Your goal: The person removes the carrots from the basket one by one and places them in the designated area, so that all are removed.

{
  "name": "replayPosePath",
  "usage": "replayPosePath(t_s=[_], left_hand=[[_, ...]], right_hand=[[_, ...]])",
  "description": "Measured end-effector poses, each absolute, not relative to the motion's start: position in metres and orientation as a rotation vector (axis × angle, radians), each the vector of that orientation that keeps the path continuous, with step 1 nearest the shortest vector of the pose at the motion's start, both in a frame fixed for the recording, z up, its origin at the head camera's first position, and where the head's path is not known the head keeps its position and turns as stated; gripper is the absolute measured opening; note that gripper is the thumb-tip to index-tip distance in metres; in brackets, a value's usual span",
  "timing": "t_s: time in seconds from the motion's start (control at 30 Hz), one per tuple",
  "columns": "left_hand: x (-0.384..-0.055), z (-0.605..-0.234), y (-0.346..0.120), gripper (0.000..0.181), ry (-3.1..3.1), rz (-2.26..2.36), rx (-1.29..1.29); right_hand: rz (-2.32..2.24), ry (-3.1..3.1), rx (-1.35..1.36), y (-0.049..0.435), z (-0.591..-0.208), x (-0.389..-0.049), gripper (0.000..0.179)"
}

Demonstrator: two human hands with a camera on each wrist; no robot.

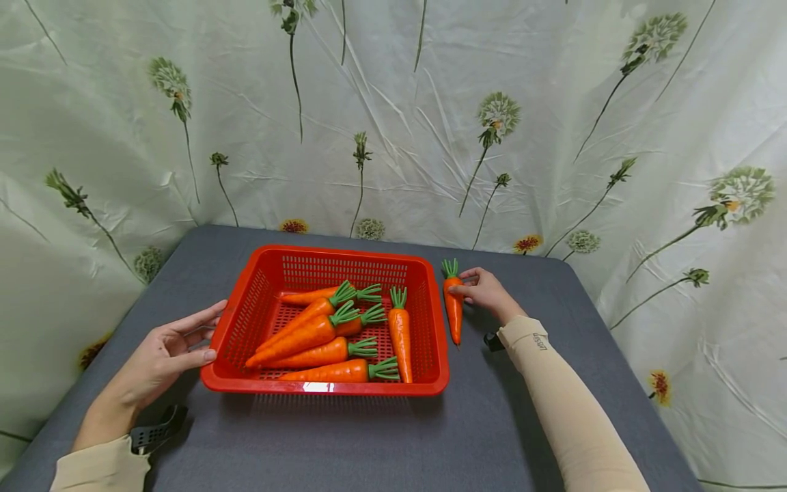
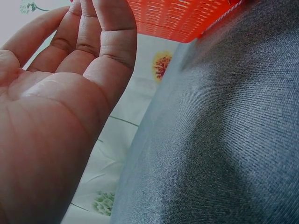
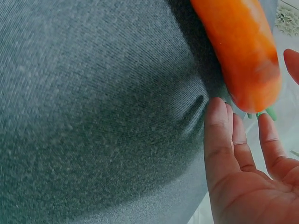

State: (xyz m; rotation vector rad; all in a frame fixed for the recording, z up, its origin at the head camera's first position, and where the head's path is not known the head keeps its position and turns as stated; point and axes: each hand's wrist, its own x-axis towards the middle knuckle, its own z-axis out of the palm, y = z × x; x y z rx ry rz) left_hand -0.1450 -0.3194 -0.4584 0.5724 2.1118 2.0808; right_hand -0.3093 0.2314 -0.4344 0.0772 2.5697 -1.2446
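A red plastic basket [image 1: 332, 388] with slotted walls stands on the grey table. Several orange carrots with green tops lie in it, among them one upright-lying carrot [image 1: 401, 342] along the right wall. My left hand [image 1: 161, 355] is at the basket's left rim, its thumb and fingertips touching the edge, fingers fairly straight. Outside the right wall another carrot [image 1: 453, 311] lies with its green top away from me. My right hand [image 1: 487, 292] reaches around its thick end from the right; in the right wrist view, fingers [image 3: 218, 140] and thumb are spread, with the carrot between them.
The grey cloth-covered table [image 1: 492, 424] extends in front of the basket and to its right. A pale curtain [image 1: 393, 102] with dandelion print hangs behind and along both sides. Dark wrist bands sit on both wrists.
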Motion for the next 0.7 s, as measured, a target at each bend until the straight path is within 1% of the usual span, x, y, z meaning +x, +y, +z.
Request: replayPosePath(t_s=[0.43, 0.7], left_hand=[[-0.145, -0.458, -0.318, 0.070, 2.127, 2.083, 0.559], [-0.145, -0.458, -0.318, 0.070, 2.132, 2.083, 0.565]], right_hand=[[-1.322, 2.505, 0.143, 0.239, -0.417, -0.305, 0.067], [-1.366, 2.504, 0.145, 0.243, -0.403, -0.298, 0.067]])
